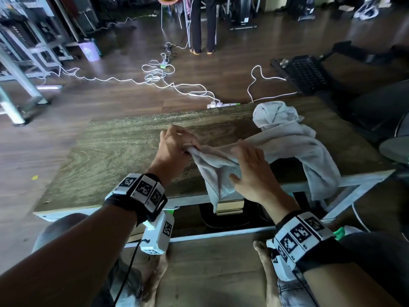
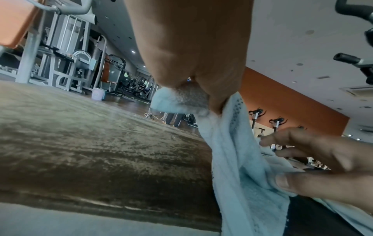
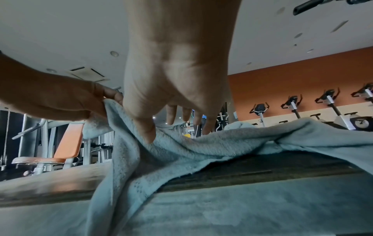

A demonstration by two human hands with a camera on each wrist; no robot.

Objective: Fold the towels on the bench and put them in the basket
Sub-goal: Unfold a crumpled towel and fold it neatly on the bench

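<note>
A pale grey-blue towel (image 1: 221,171) lies crumpled across the wooden bench (image 1: 121,151), with one end hanging over the near edge. My left hand (image 1: 186,149) pinches a corner of it just above the benchtop; the left wrist view shows that corner (image 2: 181,99) bunched in the fingers. My right hand (image 1: 247,167) rests on the towel to the right, and its straight fingertips (image 3: 147,134) touch the cloth (image 3: 222,140). A second crumpled bundle (image 1: 276,114) sits at the bench's far right. A black perforated basket (image 1: 303,72) stands on the floor beyond the bench.
White cables and a power strip (image 1: 221,104) lie on the floor past the bench's far edge. A person (image 1: 202,29) stands at the back. Gym machines (image 1: 22,74) line the left, with a lilac bin (image 1: 89,50) beside them. My knees are under the near edge.
</note>
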